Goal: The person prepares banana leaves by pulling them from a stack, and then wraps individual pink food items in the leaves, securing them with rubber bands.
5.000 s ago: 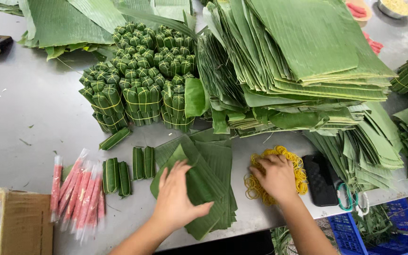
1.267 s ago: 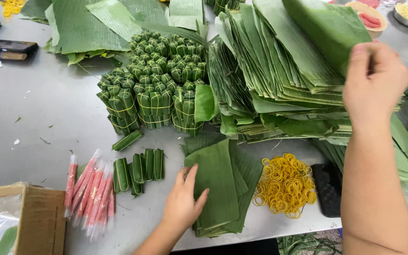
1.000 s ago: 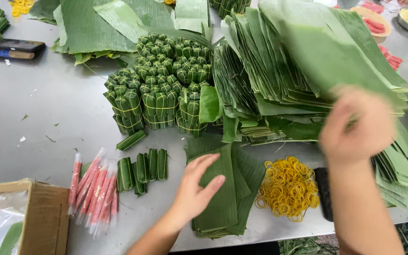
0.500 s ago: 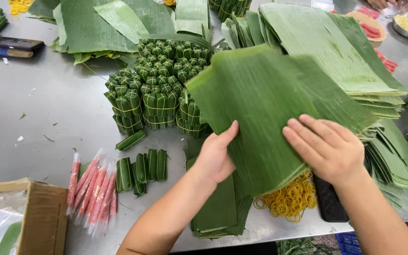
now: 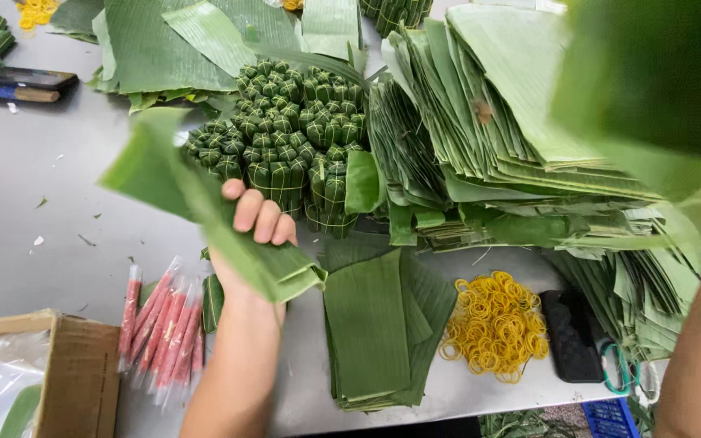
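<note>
Left hand (image 5: 255, 231) is now lifting a banana leaf sheet (image 5: 204, 211), fingers clamped, off the cut-leaf stack (image 5: 371, 324) by the table's (image 5: 34, 203) near edge; right hand's grip: cannot tell.

Bright even light, soft shadows, blurred right edge

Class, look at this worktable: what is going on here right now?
A person's left hand grips a green leaf strip above a grey table. The right hand itself is out of view; only the forearm shows. Below lie a stack of cut leaves, yellow rubber bands, red sticks in clear wrappers and leaf-wrapped bundles.
</note>
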